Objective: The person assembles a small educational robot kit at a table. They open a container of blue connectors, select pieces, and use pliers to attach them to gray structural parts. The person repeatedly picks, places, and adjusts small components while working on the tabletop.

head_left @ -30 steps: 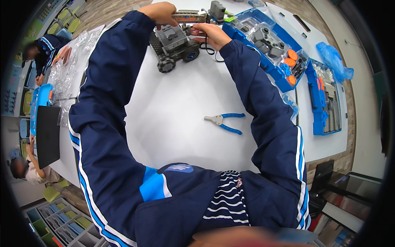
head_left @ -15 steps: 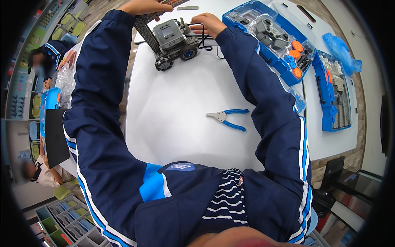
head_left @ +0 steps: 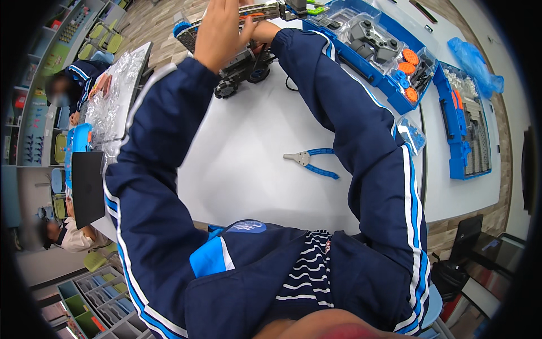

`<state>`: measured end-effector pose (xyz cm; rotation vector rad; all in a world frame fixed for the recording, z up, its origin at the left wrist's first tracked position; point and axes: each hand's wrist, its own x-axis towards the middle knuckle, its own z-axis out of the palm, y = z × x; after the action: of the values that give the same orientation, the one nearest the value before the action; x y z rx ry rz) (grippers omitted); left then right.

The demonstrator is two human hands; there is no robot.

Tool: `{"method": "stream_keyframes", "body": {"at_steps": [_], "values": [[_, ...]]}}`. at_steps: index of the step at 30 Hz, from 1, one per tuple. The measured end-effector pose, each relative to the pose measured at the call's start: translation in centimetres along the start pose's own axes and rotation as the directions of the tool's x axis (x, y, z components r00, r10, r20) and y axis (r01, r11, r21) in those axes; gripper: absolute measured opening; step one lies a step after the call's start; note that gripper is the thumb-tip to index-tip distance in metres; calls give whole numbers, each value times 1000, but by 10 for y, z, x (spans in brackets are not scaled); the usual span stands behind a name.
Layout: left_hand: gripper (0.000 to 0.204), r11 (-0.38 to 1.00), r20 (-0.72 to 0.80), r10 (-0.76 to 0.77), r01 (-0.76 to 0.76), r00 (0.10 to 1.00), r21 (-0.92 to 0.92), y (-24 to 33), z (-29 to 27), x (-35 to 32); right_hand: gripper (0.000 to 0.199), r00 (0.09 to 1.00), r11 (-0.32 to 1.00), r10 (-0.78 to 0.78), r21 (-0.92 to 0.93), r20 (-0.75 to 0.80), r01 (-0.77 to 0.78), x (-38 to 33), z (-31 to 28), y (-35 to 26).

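A grey wheeled toy robot (head_left: pixel 240 69) stands at the far edge of the white table, partly covered by my hands. Its long beam arm (head_left: pixel 262 10) slants across above it, with a blue gear at the left end and a green-tipped claw (head_left: pixel 316 8) at the right. My left hand (head_left: pixel 219 35) holds that arm, fingers long and close together, thumb on its near side. Behind the arm, beside the robot's body, is my right hand (head_left: pixel 264 32); its fingers are hidden. Blue-handled pliers (head_left: pixel 310 161) lie on the table between my forearms.
At the right, an opened blue case (head_left: pixel 389 93) holds a grey game controller (head_left: pixel 372 40) and orange wheels. Farther right are a second blue case (head_left: pixel 456 138) of grey parts and a blue plastic bag (head_left: pixel 477 65). Two people sit at tables on the left.
My left hand has come down and right, now in front of the robot. The arm has swung, bringing its claw into view. My right hand has shifted left, behind the arm.
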<state>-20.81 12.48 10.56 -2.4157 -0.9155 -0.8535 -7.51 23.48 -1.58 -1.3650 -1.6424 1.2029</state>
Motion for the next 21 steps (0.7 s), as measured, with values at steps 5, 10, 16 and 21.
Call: {"method": "stream_keyframes", "body": {"at_steps": [5,10,16,21], "values": [[68,971,222,-223,237,949,-38,28,25,-60,61,996,943,-46,-325,73,67,-11,-5,-17],[96,926,120,-368,350,922,144,17,70,-74,55,999,919,30,-395,25,-17,-23,-6,-36],[95,910,125,-400,377,908,171,20,78,-80,50,993,848,-107,-517,47,116,-14,-11,-40],[91,899,115,-414,386,903,207,22,78,-76,53,1000,780,-3,-625,24,17,-11,-6,-41]]}}
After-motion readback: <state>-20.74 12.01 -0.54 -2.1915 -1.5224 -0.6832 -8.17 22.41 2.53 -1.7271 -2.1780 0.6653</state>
